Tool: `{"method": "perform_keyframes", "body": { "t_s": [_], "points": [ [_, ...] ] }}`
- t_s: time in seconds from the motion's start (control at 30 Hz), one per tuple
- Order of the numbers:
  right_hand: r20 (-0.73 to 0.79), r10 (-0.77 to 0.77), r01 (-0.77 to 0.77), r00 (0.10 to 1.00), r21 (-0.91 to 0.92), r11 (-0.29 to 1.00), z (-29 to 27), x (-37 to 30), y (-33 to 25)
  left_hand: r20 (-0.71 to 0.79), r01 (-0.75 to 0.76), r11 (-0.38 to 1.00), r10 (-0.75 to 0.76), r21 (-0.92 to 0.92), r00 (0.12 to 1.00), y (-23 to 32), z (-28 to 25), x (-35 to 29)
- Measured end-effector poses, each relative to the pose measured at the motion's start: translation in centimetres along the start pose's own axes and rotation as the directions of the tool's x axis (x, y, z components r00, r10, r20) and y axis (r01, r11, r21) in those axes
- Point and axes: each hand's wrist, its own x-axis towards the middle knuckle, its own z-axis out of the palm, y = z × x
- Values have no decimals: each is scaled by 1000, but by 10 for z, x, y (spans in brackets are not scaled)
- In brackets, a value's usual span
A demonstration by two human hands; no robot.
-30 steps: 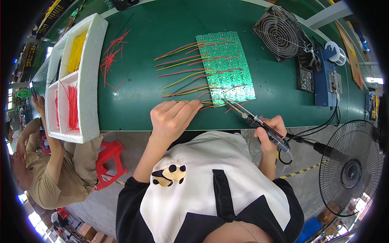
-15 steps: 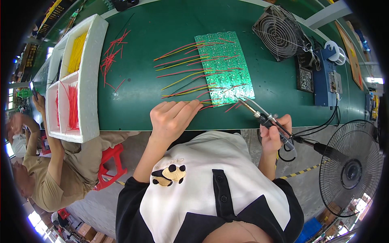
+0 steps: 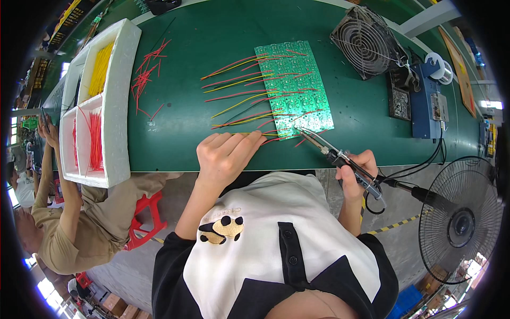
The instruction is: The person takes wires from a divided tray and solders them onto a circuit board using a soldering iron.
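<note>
A green circuit board panel [image 3: 300, 80] lies on the bench, with several red, yellow and black wires [image 3: 236, 97] sticking out past its left side. My left hand [image 3: 228, 154] is closed at the panel's lower left corner, pinching a yellow wire [image 3: 239, 134] whose end reaches the board. In my right hand [image 3: 357, 173] is a soldering iron [image 3: 337, 158] with a thin tube running along it. Its tip touches or hovers just over the panel's lower part; I cannot tell which. A few short red wires lie by the panel's bottom edge.
A white foam box [image 3: 119, 106] of yellow and red wires stands at the left, beside loose red wires [image 3: 142, 82]. At the right are a small box fan [image 3: 366, 42], a blue soldering station [image 3: 425, 101] and a standing fan [image 3: 460, 220]. A co-worker [image 3: 79, 228] sits at the left.
My right hand has shifted the soldering iron, its tip moving left along the panel's lower part. My left hand has stayed in place. The co-worker's arms have moved.
</note>
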Motion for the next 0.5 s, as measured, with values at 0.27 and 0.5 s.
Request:
{"method": "perform_keyframes", "body": {
  "t_s": [0.27,0.5],
  "points": [
    [-15,-6,6,1000,-15,1000,-1,-1,3,10,-14,999,14,-33,1000,0,-1,3],
    [-21,-18,19,1000,20,1000,-1,-1,4,60,50,949,-33,-312,998,-6,1,5]
  ]
}}
